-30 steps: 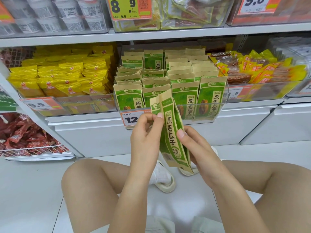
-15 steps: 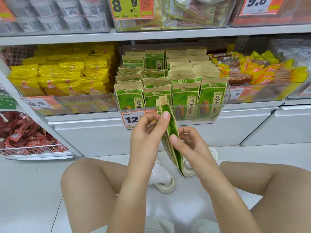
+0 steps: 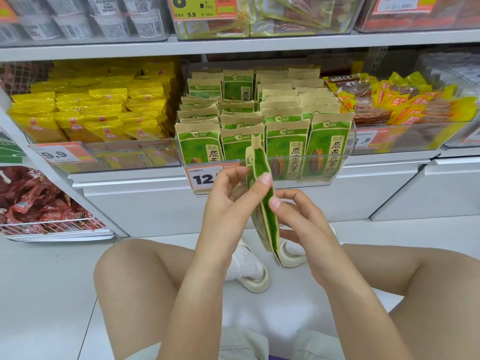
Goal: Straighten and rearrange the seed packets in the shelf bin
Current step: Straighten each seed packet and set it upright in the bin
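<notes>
A clear shelf bin (image 3: 345,157) holds rows of green and tan seed packets (image 3: 287,149), standing upright, some leaning in the left rows. In front of the bin I hold a small stack of the same packets (image 3: 267,216), turned edge-on toward me. My left hand (image 3: 228,203) pinches the stack from the left with the thumb on its near edge. My right hand (image 3: 301,219) presses it from the right, thumb on the packet's edge. The stack's top reaches the bin's front wall; its bottom hangs above my shoes.
Yellow packets (image 3: 98,118) fill the bin to the left, orange and yellow snacks (image 3: 405,102) the one to the right. Red packs (image 3: 33,201) lie in a low wire basket. An orange price tag (image 3: 205,175) hangs under the bin. My bare knees flank the white floor (image 3: 39,294).
The held stack has turned from face-on to edge-on and risen toward the bin. Both hands moved up with it and closed in on its sides.
</notes>
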`<state>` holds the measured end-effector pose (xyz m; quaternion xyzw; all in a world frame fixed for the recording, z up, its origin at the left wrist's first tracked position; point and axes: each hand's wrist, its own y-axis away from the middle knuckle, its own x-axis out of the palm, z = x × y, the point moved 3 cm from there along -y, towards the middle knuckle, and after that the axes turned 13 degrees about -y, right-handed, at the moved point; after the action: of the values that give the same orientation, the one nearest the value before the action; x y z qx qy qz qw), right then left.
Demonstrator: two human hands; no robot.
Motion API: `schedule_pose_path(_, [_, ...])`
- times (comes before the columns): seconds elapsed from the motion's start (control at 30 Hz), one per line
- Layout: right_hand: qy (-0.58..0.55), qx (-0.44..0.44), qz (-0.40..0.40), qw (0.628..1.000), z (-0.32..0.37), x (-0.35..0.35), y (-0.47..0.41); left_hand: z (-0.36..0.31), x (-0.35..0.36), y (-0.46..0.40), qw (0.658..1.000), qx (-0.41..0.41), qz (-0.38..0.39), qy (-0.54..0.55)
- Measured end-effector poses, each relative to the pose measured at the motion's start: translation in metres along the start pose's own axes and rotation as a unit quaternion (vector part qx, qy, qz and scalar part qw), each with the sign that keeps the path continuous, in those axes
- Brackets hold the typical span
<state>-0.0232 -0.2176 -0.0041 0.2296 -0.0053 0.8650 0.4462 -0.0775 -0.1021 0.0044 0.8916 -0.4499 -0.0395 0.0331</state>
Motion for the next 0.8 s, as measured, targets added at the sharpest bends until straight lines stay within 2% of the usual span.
schedule_pose_path(0.17, [-0.032,-0.028,-0.032,0.999,0.003,-0.006,-0.001,0.016,0.003,0.012,0.999,-0.03,0.027,-0.003])
schedule_pose_path(0.4, [-0.002,0.017,0.061,0.998,0.001,-0.002,0.002,0.01,-0.003,0.016,0.997,-0.034,-0.056,0.038])
schedule_pose_path(0.5, [-0.001,0.03,0.069,0.997,-0.002,0.0,0.004,0.008,-0.006,0.017,0.997,-0.03,-0.061,0.047])
schedule_pose_path(0.8, [0.009,-0.006,0.093,0.996,-0.006,0.004,0.004,0.01,-0.01,0.018,0.996,-0.027,-0.067,0.045])
